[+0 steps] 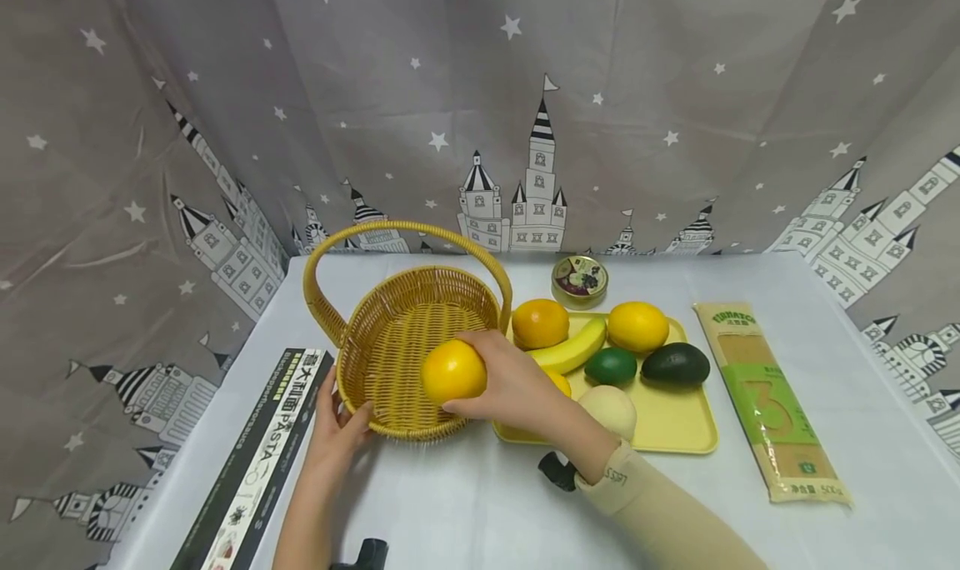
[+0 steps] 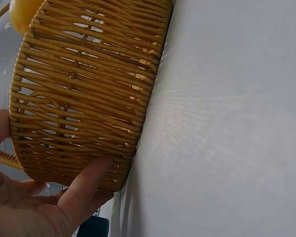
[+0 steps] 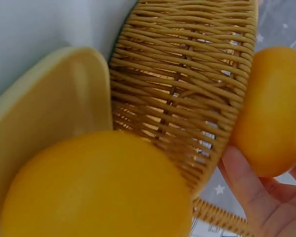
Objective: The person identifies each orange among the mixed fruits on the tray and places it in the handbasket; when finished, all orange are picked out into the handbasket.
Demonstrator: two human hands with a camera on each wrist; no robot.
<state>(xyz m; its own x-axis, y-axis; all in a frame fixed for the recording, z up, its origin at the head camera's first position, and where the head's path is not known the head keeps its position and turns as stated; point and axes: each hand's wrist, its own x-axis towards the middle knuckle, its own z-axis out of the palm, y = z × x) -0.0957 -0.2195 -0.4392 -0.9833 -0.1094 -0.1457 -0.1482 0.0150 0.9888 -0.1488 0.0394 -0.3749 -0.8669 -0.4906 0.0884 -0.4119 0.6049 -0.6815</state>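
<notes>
- On the tray (image 1: 675, 432), one yellow fruit (image 1: 559, 382) is mostly hidden by the right hand (image 1: 504, 378).
- The pale round fruit (image 1: 613, 407) is partly covered by the forearm (image 1: 581, 443).
- The pasta box (image 1: 258, 462) is cut by the lower edge of the head view.
- In the left wrist view, the upper edge cuts the basket (image 2: 89, 98).
- In the right wrist view, the nearest fruit (image 3: 96, 187) is cut below.

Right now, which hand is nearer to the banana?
The right hand: it holds an orange fruit over the basket, just left of the banana. The left hand is farther left, gripping the basket's near left side.
</notes>
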